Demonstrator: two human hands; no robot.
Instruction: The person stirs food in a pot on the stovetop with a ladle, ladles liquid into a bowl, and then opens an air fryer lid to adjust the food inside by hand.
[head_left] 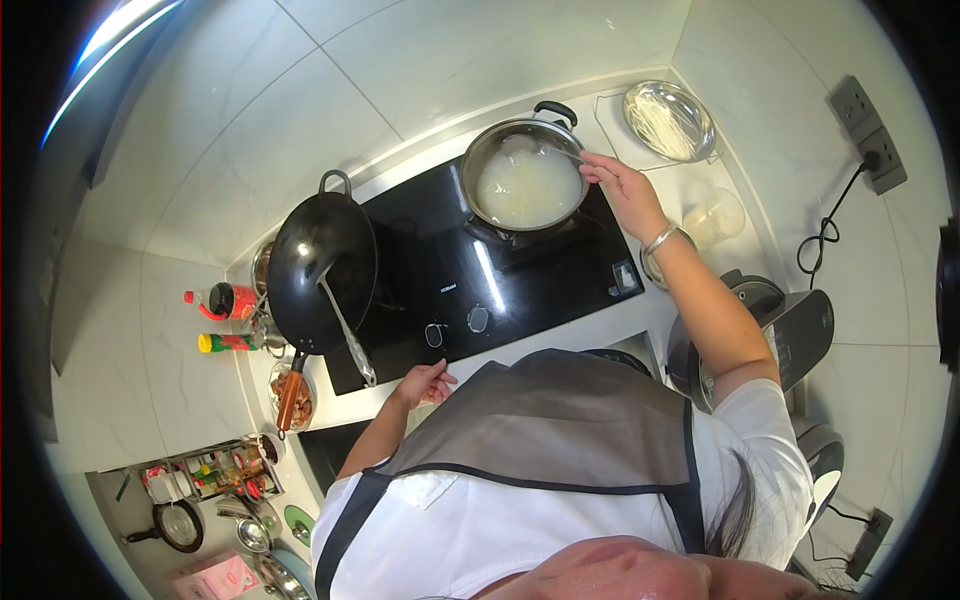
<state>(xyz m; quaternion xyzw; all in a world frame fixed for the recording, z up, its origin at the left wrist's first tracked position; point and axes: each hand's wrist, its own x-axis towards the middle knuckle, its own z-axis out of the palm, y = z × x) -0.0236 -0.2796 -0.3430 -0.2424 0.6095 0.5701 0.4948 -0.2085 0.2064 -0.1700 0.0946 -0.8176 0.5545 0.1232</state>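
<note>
A pot [470, 180] of cloudy whitish liquid stands on the right part of the black glass hob [415, 290]. At its upper right rim, my right hand [620, 186] is closed on the handle of a metal ladle [562, 152], whose bowl is in the liquid. My left hand [428, 384] is at the hob's front edge, fingers curled together; no held object shows. Left of it, a metal spatula [346, 328] lies across a black wok [310, 262] with a wooden handle.
A metal dish of pale noodles [668, 122] is at the back right. Bottles [226, 301] and a bowl of brown food [302, 402] stand left of the wok. A dark appliance [800, 335] is on the right. A condiment rack [215, 470] is at the lower left.
</note>
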